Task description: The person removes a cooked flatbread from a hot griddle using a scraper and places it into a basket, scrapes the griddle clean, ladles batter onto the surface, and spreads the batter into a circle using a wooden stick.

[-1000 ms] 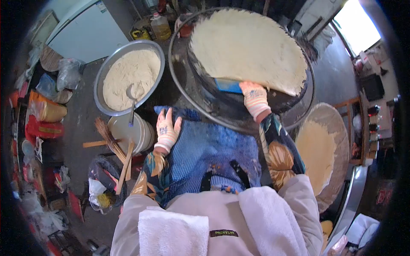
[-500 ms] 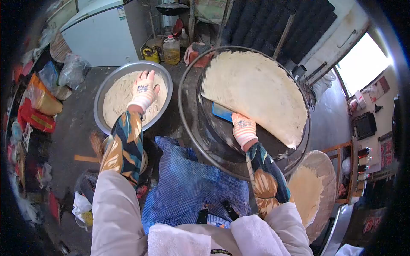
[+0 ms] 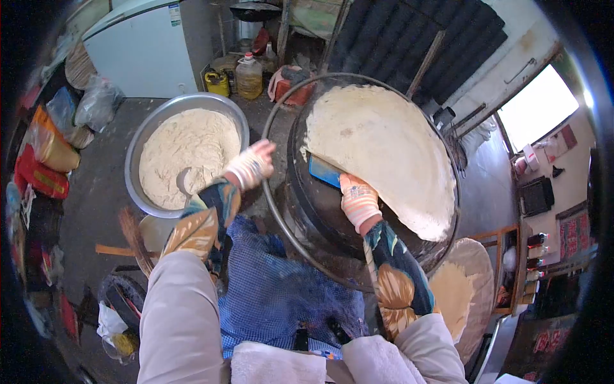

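My left hand (image 3: pixel 251 166), in a striped work glove, is in the air between the metal basin (image 3: pixel 133 171) and the round griddle (image 3: pixel 300 168). Its fingers are a little apart and slightly blurred, with nothing visible in them. Pale, sticky dough (image 3: pixel 192 144) fills much of the basin, with a hollow near its front. My right hand (image 3: pixel 359 201), gloved too, grips a blue scraper (image 3: pixel 324 171) at the left edge of a thin, pale flatbread sheet (image 3: pixel 384 153). This sheet covers most of the griddle, leaving dark metal bare at the near left.
A metal ring (image 3: pixel 272 192) surrounds the griddle. At lower right, a round tray (image 3: pixel 483 281) bears another pale flatbread (image 3: pixel 451 288). An oil jug (image 3: pixel 249 78) and a yellow container (image 3: pixel 217 83) stand behind. A broom (image 3: pixel 132 233) leans near the basin; a white freezer (image 3: pixel 137 54) stands at upper left.
My left hand has left the dough in the basin and moved right, toward the griddle's rim. My right hand keeps the scraper at the sheet's edge. The view has shifted slightly.
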{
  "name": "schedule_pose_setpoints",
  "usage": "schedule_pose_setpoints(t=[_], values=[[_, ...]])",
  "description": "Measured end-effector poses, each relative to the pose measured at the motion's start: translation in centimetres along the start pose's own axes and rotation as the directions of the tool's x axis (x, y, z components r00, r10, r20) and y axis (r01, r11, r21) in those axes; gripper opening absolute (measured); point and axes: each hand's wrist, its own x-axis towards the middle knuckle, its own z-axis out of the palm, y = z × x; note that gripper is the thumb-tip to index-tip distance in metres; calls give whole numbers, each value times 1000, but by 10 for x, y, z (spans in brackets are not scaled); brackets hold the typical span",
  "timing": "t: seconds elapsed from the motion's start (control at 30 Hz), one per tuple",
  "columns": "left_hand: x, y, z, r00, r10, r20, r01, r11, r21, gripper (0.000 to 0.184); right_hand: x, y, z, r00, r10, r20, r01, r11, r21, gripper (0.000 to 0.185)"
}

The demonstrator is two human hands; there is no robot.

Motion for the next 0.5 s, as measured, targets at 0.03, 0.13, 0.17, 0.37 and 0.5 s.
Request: schedule_pose_setpoints(t=[0.03, 0.13, 0.17, 0.37, 0.5], values=[[0, 29, -12, 993, -31, 116, 28, 999, 22, 10, -1, 4, 10, 998, -17, -68, 18, 1000, 16, 28], [-13, 138, -65, 964, -128, 233, 131, 991, 4, 20, -1, -1, -2, 1000, 27, -13, -27, 999, -41, 26], [-10, 179, -54, 982, -76, 172, 83, 996, -32, 34, 2, -2, -4, 999, 45, 1, -45, 996, -72, 26], [24, 379, -179, 966, -19, -257, -180, 665, -725, 9, 12, 5, 20, 987, 158, -10, -158, 980, -122, 28], [-22, 322, -181, 998, -34, -45, -13, 650, -760, 40, 21, 4, 1, 962, 230, 147, -224, 973, -58, 28]])
